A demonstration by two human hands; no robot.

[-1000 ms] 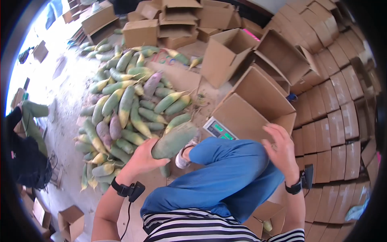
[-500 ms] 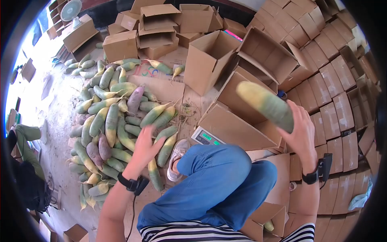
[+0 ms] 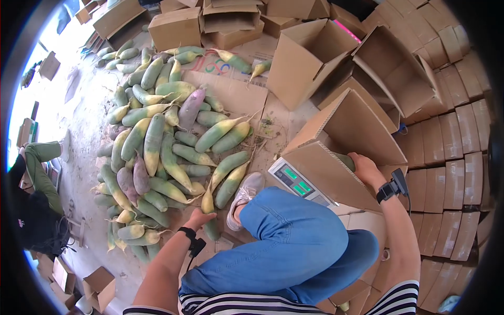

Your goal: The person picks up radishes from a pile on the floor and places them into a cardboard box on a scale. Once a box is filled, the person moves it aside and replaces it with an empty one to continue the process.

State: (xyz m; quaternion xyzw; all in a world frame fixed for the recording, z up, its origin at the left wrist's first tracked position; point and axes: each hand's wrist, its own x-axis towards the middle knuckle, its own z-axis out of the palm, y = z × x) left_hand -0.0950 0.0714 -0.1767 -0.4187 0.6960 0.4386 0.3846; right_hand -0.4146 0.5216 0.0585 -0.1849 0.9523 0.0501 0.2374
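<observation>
My right hand (image 3: 363,166) reaches into an open cardboard box (image 3: 336,173) standing on a digital scale (image 3: 295,182), closed around a green radish (image 3: 345,160) that is mostly hidden by the box flap. My left hand (image 3: 201,216) is low by my knee, fingers around a green-and-yellow radish (image 3: 209,210) at the near edge of a big pile of radishes (image 3: 157,142) on the floor. Several in the pile are green with yellow tips, a few purple (image 3: 190,109).
Open empty boxes (image 3: 307,58) stand behind the scale. Stacked flat cartons (image 3: 446,136) form a wall on the right. More boxes (image 3: 178,26) lie at the far side. Another person (image 3: 37,199) crouches at the left edge. My blue-jeaned leg (image 3: 294,241) fills the foreground.
My right hand has brought the radish down from the air into the box on the scale. My left hand has dropped from above the pile onto a radish at its near edge.
</observation>
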